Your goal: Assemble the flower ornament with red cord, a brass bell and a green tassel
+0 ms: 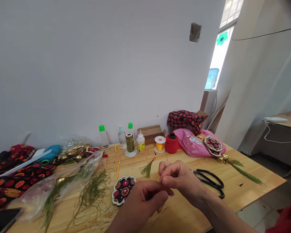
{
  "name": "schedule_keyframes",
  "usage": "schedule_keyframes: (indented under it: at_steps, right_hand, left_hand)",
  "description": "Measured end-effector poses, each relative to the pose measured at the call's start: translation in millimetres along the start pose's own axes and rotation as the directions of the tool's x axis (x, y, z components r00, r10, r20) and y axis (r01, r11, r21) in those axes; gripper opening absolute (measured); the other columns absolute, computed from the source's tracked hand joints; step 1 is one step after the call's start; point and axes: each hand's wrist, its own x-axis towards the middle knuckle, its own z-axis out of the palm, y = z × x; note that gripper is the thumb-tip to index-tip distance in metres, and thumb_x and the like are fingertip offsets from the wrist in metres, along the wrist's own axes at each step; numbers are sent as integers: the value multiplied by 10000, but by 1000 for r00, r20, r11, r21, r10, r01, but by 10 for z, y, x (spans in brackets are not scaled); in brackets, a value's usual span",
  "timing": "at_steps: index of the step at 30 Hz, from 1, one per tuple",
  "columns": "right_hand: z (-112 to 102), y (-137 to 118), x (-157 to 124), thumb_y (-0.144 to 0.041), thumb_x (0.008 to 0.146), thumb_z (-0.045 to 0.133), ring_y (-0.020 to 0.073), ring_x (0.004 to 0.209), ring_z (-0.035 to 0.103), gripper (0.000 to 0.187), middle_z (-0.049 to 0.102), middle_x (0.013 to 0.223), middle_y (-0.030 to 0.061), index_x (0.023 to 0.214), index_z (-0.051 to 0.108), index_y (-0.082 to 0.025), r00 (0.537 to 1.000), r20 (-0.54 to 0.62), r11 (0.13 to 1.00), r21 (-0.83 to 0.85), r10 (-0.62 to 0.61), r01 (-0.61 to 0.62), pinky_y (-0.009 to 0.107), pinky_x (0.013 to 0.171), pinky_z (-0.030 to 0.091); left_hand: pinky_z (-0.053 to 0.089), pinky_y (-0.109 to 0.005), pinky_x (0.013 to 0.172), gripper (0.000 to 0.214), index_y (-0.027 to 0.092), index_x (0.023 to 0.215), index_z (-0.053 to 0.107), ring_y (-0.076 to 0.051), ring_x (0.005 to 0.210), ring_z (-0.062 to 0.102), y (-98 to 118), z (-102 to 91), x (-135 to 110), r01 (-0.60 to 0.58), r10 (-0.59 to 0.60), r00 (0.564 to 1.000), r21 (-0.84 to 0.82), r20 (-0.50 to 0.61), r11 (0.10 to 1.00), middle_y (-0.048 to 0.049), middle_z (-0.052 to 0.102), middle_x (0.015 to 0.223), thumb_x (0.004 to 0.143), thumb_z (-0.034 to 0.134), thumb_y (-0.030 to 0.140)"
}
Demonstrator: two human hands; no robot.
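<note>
Both my hands meet over the front middle of the wooden table. My left hand is closed in a pinch, its fingertips touching those of my right hand, which is curled shut too. What they pinch is too small to make out. A flower-shaped patch of black fabric with red dots lies just left of my left hand. A small green tassel lies behind the hands. Black scissors rest to the right of my right hand.
Loose green threads and a clear plastic bag lie at left. Thread spools, glue bottles and a cardboard box line the wall. A pink bag and a long green tassel sit at right.
</note>
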Motion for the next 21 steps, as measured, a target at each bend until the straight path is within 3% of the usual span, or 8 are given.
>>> schedule_keyframes:
  at_steps: [3, 6, 7, 9, 11, 13, 15, 21]
  right_hand:
    - [91, -153, 148, -271, 609, 717, 70, 568, 423, 132, 472, 596, -33, 553, 662, -164, 994, -62, 989, -129, -85, 77, 219, 541, 326]
    - [201, -369, 371, -253, 588, 718, 78, 574, 423, 139, 485, 578, -39, 523, 636, -162, 984, -91, 964, -233, -154, 129, 233, 564, 325]
    - [245, -438, 453, -249, 577, 720, 76, 566, 426, 145, 493, 570, -42, 513, 625, -162, 981, -95, 961, -239, -168, 142, 236, 569, 328]
    - [340, -551, 613, -262, 568, 721, 79, 568, 445, 148, 520, 567, -43, 523, 622, -162, 980, -89, 959, -238, -180, 155, 243, 589, 339]
    - [438, -626, 742, -286, 550, 729, 78, 565, 450, 176, 532, 561, -43, 519, 613, -157, 980, -92, 960, -234, -178, 152, 248, 602, 344]
    - [529, -668, 813, -306, 540, 734, 73, 556, 442, 203, 535, 566, -43, 519, 602, -153, 981, -79, 963, -222, -177, 155, 245, 598, 342]
    - [599, -697, 805, -315, 556, 724, 73, 558, 437, 206, 531, 582, -40, 529, 597, -155, 982, -38, 962, -208, -187, 175, 240, 584, 338]
    - [616, -773, 368, -301, 599, 703, 91, 569, 417, 180, 481, 593, -31, 513, 593, -188, 968, 10, 941, -231, -250, 245, 240, 546, 333]
  left_hand:
    - [413, -170, 623, 277, 191, 850, 650, -96, 684, 524, -91, -159, -64, -88, 53, 930, -81, -365, 993, 17, 602, 745, 598, 707, 289]
    - [439, -155, 674, 342, 212, 873, 643, -102, 754, 567, -237, -365, -206, -197, -43, 694, -247, -719, 949, 11, 654, 832, 572, 720, 354]
    - [445, -152, 679, 344, 203, 860, 648, -98, 737, 576, -287, -413, -264, -228, -76, 659, -295, -748, 928, 11, 666, 801, 564, 726, 362]
    - [459, -153, 638, 326, 155, 786, 669, -94, 640, 585, -367, -445, -368, -179, -156, 728, -405, -668, 897, -3, 674, 681, 538, 749, 351]
    - [464, -166, 556, 301, 104, 714, 678, -100, 542, 583, -405, -393, -429, -26, -250, 857, -522, -451, 853, -37, 671, 597, 551, 745, 348]
    - [473, -195, 532, 298, 79, 737, 677, -130, 552, 613, -389, -304, -427, 111, -325, 917, -633, -232, 766, -90, 692, 654, 633, 689, 358]
    - [498, -224, 612, 281, 75, 829, 664, -162, 692, 647, -326, -238, -373, 146, -364, 920, -733, -147, 665, -128, 697, 823, 743, 591, 332]
    - [509, -240, 742, 297, 37, 976, 589, -151, 827, 639, -81, -304, -212, -45, -281, 935, -861, -215, 507, -145, 661, 958, 866, 406, 243]
